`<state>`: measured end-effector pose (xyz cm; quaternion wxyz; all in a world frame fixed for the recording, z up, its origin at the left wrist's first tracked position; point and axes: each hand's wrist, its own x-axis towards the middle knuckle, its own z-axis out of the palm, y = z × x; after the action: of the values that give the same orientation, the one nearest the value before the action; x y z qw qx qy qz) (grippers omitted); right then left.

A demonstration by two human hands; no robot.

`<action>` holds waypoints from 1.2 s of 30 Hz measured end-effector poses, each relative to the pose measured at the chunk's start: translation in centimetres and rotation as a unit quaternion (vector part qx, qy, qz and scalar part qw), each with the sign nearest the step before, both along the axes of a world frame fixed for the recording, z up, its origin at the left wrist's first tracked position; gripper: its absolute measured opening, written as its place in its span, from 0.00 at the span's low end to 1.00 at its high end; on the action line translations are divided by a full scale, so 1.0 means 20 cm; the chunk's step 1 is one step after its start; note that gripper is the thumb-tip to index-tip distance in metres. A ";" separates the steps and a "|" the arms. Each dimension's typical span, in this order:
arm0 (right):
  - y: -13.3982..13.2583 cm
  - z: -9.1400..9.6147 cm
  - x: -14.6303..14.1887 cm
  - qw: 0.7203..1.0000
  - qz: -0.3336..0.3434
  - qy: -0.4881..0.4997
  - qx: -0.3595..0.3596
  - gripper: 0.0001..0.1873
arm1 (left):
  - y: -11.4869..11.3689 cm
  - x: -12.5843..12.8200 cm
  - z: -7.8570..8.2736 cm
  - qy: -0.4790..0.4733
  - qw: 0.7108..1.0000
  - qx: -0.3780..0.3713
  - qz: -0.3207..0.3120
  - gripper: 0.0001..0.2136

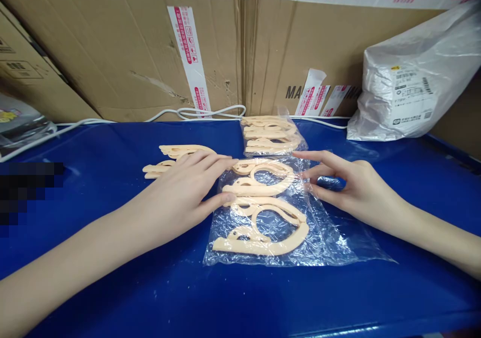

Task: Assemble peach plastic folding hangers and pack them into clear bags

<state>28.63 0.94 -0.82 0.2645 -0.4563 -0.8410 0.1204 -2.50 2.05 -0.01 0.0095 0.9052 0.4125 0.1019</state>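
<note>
A clear plastic bag point(319, 237) lies on the blue table point(112, 288), with cream plastic hook-shaped pieces point(263, 227) in it. My left hand point(184, 192) lies flat with fingers stretched out, touching the bag's left edge and the pieces there. My right hand point(349, 182) rests on the bag's right side, fingers spread and open. Loose cream pieces point(169, 160) lie just behind my left hand. A second filled bag of the same pieces point(270, 135) sits farther back.
Large cardboard boxes point(131, 52) with red-and-white tape wall off the back. A white cable point(195, 113) runs along their foot. A grey plastic parcel with a label point(409, 87) stands at the back right. Another wrapped item point(18, 122) shows at the far left.
</note>
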 end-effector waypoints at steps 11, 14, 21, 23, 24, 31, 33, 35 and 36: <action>-0.02 -0.01 0.01 0.989 0.041 -0.077 0.116 0.23 | 0.04 -0.02 0.00 -0.033 0.998 -0.038 0.023 0.31; -0.02 -0.01 0.01 0.988 0.045 -0.082 0.121 0.23 | 0.03 -0.01 0.01 -0.031 0.999 -0.035 0.020 0.29; -0.02 -0.02 0.01 0.986 0.048 -0.094 0.132 0.25 | 0.05 -0.02 0.02 -0.024 0.999 -0.034 0.024 0.32; -0.03 -0.01 0.00 0.982 0.044 -0.111 0.146 0.25 | 0.07 -0.03 0.02 -0.026 0.999 -0.034 0.010 0.30; -0.04 -0.01 0.00 0.980 0.041 -0.119 0.155 0.24 | 0.08 -0.04 0.02 -0.028 0.999 -0.035 0.001 0.28; -0.07 0.00 -0.03 0.975 0.043 -0.137 0.167 0.24 | 0.18 -0.07 0.00 -0.029 0.997 0.035 -0.060 0.19; -0.07 -0.01 -0.03 0.977 0.047 -0.133 0.159 0.25 | 0.20 -0.06 -0.01 -0.007 0.994 0.075 -0.084 0.18; -0.06 -0.01 -0.02 0.978 0.048 -0.135 0.154 0.25 | 0.22 -0.04 -0.02 0.012 0.989 0.110 -0.099 0.18; -0.06 -0.01 -0.02 0.978 0.048 -0.136 0.152 0.25 | 0.22 -0.04 -0.03 0.017 0.986 0.125 -0.104 0.18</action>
<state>28.21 -0.23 -0.96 0.2074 -0.3818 -0.8987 -0.0592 -3.23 6.51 -0.58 -0.1007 0.9388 0.3001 0.1356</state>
